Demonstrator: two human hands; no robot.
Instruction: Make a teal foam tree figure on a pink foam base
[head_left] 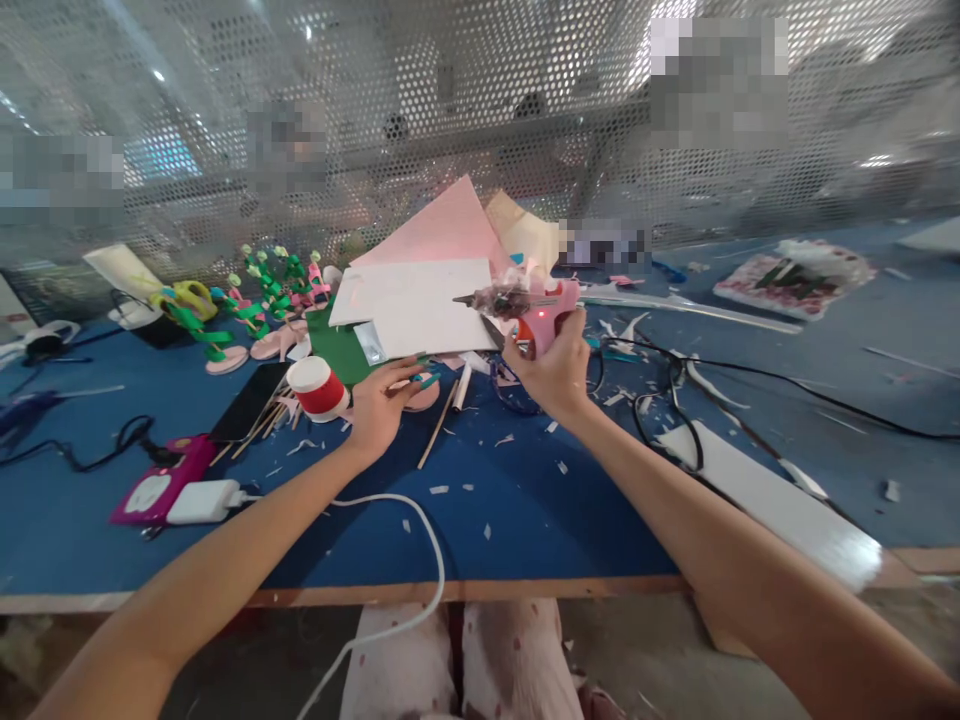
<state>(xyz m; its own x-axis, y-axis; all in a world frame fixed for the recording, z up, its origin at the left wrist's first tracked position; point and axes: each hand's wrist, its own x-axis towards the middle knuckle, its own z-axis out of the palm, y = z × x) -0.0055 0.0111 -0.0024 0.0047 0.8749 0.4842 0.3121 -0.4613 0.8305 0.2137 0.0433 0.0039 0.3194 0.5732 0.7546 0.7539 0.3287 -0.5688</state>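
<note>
My right hand is closed around the handle of a pink hot glue gun, held above the blue table with its nozzle pointing left over a white foam sheet. My left hand rests on the table beside a pink round disc, its fingers pinching a small green piece. A thin wooden stick lies just right of that hand. A red and white tape roll stands to its left.
Green and pink craft flowers on round bases stand at the back left. A black phone, a pink device and a white charger lie at the left. Black cables and a white foam strip lie at the right. Paper scraps litter the table.
</note>
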